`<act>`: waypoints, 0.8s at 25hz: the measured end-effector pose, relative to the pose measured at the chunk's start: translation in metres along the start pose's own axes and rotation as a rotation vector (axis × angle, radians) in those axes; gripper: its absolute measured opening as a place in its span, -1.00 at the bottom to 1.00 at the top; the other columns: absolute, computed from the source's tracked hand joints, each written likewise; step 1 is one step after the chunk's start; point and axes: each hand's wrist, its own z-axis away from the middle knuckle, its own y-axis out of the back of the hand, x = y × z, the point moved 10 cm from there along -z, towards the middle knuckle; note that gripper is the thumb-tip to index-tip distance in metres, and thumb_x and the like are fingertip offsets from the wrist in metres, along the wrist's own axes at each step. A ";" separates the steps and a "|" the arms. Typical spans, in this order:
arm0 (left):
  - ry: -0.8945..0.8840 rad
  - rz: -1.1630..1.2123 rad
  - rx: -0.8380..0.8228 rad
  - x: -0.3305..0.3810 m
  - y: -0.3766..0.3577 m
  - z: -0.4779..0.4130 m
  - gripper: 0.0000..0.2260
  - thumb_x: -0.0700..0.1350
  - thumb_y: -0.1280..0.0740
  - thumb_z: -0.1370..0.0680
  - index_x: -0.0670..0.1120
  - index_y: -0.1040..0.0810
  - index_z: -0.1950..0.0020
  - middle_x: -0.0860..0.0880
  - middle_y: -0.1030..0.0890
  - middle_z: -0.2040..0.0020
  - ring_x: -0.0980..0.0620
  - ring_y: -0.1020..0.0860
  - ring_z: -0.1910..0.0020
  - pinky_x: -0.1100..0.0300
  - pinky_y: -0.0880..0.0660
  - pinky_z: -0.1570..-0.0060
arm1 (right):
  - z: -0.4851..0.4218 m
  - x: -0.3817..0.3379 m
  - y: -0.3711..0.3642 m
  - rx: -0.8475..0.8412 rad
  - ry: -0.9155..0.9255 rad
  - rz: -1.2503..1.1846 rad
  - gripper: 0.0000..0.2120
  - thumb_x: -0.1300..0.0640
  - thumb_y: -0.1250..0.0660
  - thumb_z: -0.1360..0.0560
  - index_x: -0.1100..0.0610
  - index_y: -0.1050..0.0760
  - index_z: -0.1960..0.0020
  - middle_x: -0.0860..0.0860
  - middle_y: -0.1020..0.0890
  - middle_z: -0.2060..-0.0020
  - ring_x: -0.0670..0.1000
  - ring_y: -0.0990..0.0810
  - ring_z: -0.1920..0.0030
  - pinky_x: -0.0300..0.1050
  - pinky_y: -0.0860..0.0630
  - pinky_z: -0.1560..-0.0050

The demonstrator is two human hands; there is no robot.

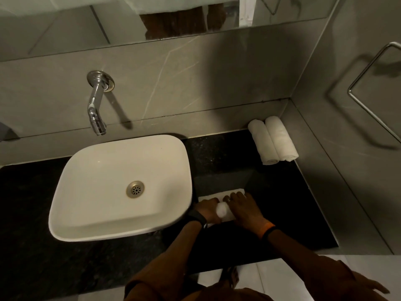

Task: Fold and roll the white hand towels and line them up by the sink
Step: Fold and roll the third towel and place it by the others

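Note:
A white hand towel (223, 195) lies flat on the black counter (282, 203) just right of the white sink (121, 187). Its near end is rolled into a tight cylinder. My left hand (208, 210) and my right hand (245, 208) both press on that roll, fingers curled over it, and hide most of it. Only a flat strip of the towel shows beyond my fingertips. Two rolled white towels (272, 141) lie side by side, touching, at the back right corner of the counter against the wall.
A chrome tap (96, 105) juts from the grey wall above the sink. A metal towel ring (377, 92) hangs on the right wall. A mirror runs along the top. Bare counter lies between my hands and the rolled pair.

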 end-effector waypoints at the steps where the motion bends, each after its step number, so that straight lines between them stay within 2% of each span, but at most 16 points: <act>1: 0.007 -0.087 0.143 0.001 0.004 0.004 -0.43 0.10 -0.40 -0.41 0.02 -0.33 -0.37 -0.12 -0.53 -0.22 -0.17 -0.50 -0.18 -0.06 -0.40 -0.18 | -0.003 0.000 0.000 -0.003 -0.007 -0.009 -0.26 -0.13 -0.41 -0.35 0.05 -0.21 -0.42 0.09 -0.43 -0.32 0.14 -0.39 -0.28 0.16 -0.25 -0.31; 2: -0.002 -0.228 0.317 0.006 0.007 0.011 -0.43 0.14 -0.39 -0.41 0.03 -0.35 -0.37 -0.11 -0.54 -0.18 -0.19 -0.51 -0.15 -0.15 -0.38 -0.19 | -0.007 0.003 0.002 -0.006 -0.022 -0.015 -0.30 -0.18 -0.38 -0.36 0.06 -0.27 -0.39 0.08 -0.48 -0.29 0.13 -0.43 -0.25 0.13 -0.28 -0.30; 4: -0.051 -0.409 0.432 0.017 0.000 0.018 -0.44 0.18 -0.35 -0.44 0.01 -0.36 -0.39 -0.13 -0.54 -0.17 -0.20 -0.50 -0.14 -0.25 -0.34 -0.20 | -0.015 0.009 0.004 -0.067 -0.059 -0.044 -0.38 -0.23 -0.34 -0.35 0.05 -0.38 -0.31 0.07 -0.52 -0.26 0.12 -0.45 -0.24 0.11 -0.28 -0.30; 7: -0.039 -0.299 0.278 0.006 -0.002 0.001 -0.29 0.15 -0.35 -0.42 -0.05 -0.18 -0.48 -0.19 -0.33 -0.42 -0.23 -0.28 -0.39 -0.33 -0.07 -0.34 | -0.016 0.008 -0.001 -0.098 -0.062 -0.035 -0.27 -0.27 -0.36 -0.30 0.05 -0.33 -0.36 0.11 -0.36 -0.35 0.18 -0.28 -0.36 0.18 -0.19 -0.32; 10: -0.054 -0.217 0.342 0.006 0.023 -0.004 -0.24 0.19 -0.37 -0.37 -0.03 -0.21 -0.48 -0.15 -0.29 -0.47 -0.20 -0.19 -0.45 -0.35 0.00 -0.36 | -0.006 0.003 0.007 0.045 -0.024 0.007 -0.19 -0.19 -0.41 -0.28 0.06 -0.21 -0.42 0.12 -0.33 -0.35 0.19 -0.28 -0.35 0.18 -0.23 -0.28; 12: -0.118 -0.201 0.521 0.013 0.027 0.016 -0.26 0.10 -0.42 -0.36 -0.08 -0.25 -0.46 -0.21 -0.32 -0.44 -0.23 -0.17 -0.47 -0.34 -0.04 -0.37 | -0.007 0.008 0.010 0.050 -0.047 -0.057 -0.24 -0.19 -0.41 -0.31 0.05 -0.25 -0.40 0.10 -0.38 -0.34 0.15 -0.36 -0.32 0.11 -0.32 -0.26; 14: -0.208 -0.040 0.739 0.019 0.019 0.047 -0.35 -0.06 -0.41 -0.42 -0.13 -0.27 -0.46 -0.24 -0.30 -0.44 -0.23 -0.17 -0.47 -0.25 -0.15 -0.40 | -0.015 0.024 0.012 0.044 -0.149 -0.240 -0.30 -0.27 -0.36 -0.31 0.02 -0.34 -0.34 0.08 -0.49 -0.27 0.12 -0.48 -0.23 0.01 -0.44 -0.17; 15: -0.174 0.115 0.777 0.012 0.013 0.054 -0.38 -0.12 -0.39 -0.45 -0.12 -0.26 -0.47 -0.23 -0.27 -0.45 -0.19 -0.19 -0.46 -0.17 -0.17 -0.40 | -0.018 0.032 0.011 0.044 -0.209 -0.372 -0.31 -0.31 -0.33 -0.29 0.01 -0.36 -0.31 0.07 -0.53 -0.23 0.12 -0.53 -0.18 -0.01 -0.49 -0.13; 16: -0.103 0.283 0.784 0.000 0.005 0.051 -0.33 -0.10 -0.42 -0.44 -0.09 -0.24 -0.49 -0.17 -0.20 -0.47 -0.10 -0.19 -0.46 -0.13 -0.19 -0.40 | -0.019 0.040 0.008 0.052 -0.265 -0.497 -0.29 -0.34 -0.31 -0.27 0.02 -0.36 -0.31 0.07 -0.56 -0.20 0.13 -0.56 -0.14 -0.01 -0.51 -0.11; 18: 0.033 0.677 0.651 -0.017 -0.013 0.034 -0.03 0.18 -0.53 -0.25 0.04 -0.10 -0.53 0.00 -0.05 -0.52 0.13 -0.10 -0.45 -0.10 -0.17 -0.42 | -0.017 0.055 0.003 0.064 -0.350 -0.705 -0.24 -0.31 -0.33 -0.28 0.06 -0.30 -0.36 0.09 -0.53 -0.22 0.14 -0.54 -0.17 0.00 -0.48 -0.14; 19: 0.036 0.748 0.506 -0.007 -0.020 0.021 0.08 0.24 -0.53 -0.18 0.07 -0.01 -0.54 0.06 -0.04 -0.51 0.19 -0.08 -0.44 -0.01 -0.15 -0.44 | -0.017 0.060 0.001 0.068 -0.371 -0.791 -0.24 -0.26 -0.36 -0.32 0.09 -0.27 -0.38 0.10 -0.49 -0.25 0.15 -0.51 -0.20 -0.02 -0.45 -0.16; 20: -0.037 0.809 0.436 0.003 -0.018 0.010 0.13 0.23 -0.54 -0.16 0.03 0.05 -0.54 0.05 -0.07 -0.50 0.15 -0.12 -0.44 0.05 -0.16 -0.43 | -0.018 0.064 -0.001 0.086 -0.391 -0.863 -0.27 -0.22 -0.38 -0.37 0.11 -0.25 -0.39 0.11 -0.44 -0.28 0.15 -0.48 -0.22 -0.03 -0.42 -0.16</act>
